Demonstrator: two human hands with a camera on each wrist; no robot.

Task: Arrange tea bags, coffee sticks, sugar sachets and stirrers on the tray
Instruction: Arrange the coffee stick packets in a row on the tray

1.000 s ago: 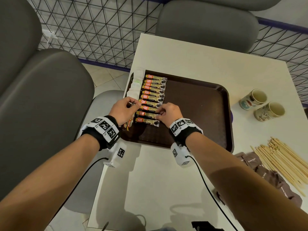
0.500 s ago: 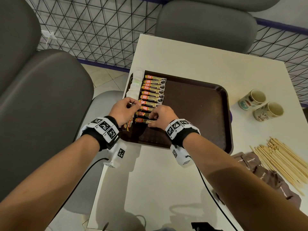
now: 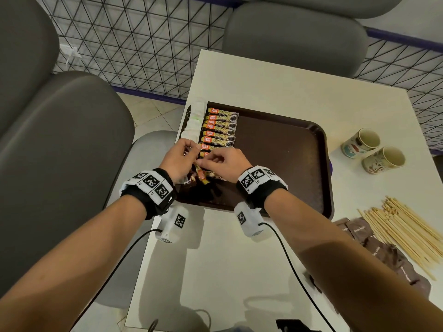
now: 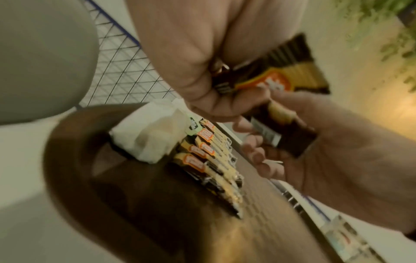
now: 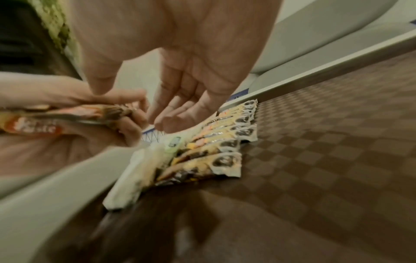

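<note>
Coffee sticks [image 3: 219, 127] mostly done: a row lies flat on the brown tray [image 3: 287, 149], just beyond both hands, each stick's long axis running across the tray, orange label end toward the left hand's side. Tea bags [image 3: 193, 121] sit in a white line along the tray's edge, just outside that row.

Left hand [image 3: 178, 159] grips a small bunch of spare sticks [image 4: 276, 78], fingers curled tight round them; the bunch points down and back toward the wrist. Right hand [image 3: 224, 164] reaches across to that bunch, fingertips [image 5: 164, 121] loosely bent at its end; whether they pinch a stick yet, cannot tell.

Left to do, I judge: the last sticks, then the brown sugar sachets [image 3: 374, 240] and wooden stirrers [image 3: 402, 226], both on the counter [image 3: 263, 80] well to the right of the right hand, off the tray.
</note>
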